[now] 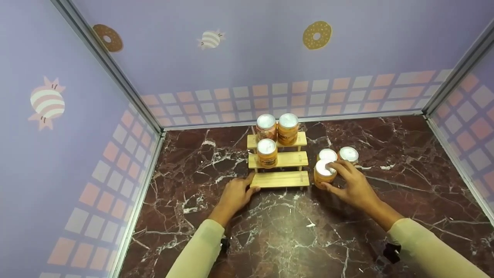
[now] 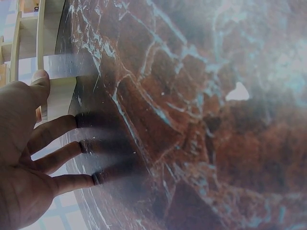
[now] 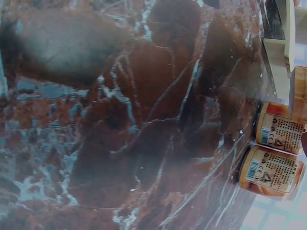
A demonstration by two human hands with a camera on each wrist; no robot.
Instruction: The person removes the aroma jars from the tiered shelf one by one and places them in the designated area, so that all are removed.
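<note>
A small tiered wooden stand has three steps. My left hand holds the left end of its lowest step; in the left wrist view the thumb lies on the step's edge and the other visible fingers spread beside it. My right hand grips an orange can with a pale lid, fingers on its top and side. In the right wrist view that can is raised off the table. Two more cans, one orange and one pale-topped, stand just behind it.
Two cans, one left and one right, stand on the top step. One can sits on the left of the middle step. Purple wall panels enclose the dark marbled tabletop at the back and sides.
</note>
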